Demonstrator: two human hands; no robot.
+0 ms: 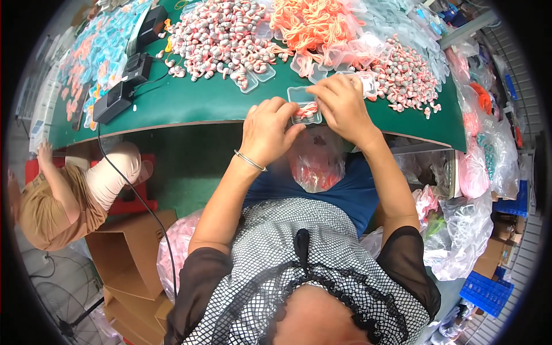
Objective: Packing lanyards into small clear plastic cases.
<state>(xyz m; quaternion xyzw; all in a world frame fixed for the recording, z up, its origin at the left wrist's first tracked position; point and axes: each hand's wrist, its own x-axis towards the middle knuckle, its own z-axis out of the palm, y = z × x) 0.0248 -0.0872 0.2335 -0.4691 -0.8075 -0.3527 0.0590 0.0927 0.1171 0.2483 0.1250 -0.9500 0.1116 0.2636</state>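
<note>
A small clear plastic box (297,94) with its lid raised is between my hands at the table's front edge. Inside lie an orange-pink cord (308,109) and grey-and-pink pieces that look like earplugs. My left hand (267,131) pinches the box's left side between thumb and forefinger. Closed around the right side is my right hand (344,107), its fingertips at the edge of the lid. Its palm hides part of that side.
Beyond my hands, the green table (198,102) carries heaps of striped earplugs (221,40), orange cords (307,26) and more clear boxes (394,17). Black devices (115,102) with a hanging cable stand left. A co-worker (63,195) sits at far left, near cardboard boxes (129,253).
</note>
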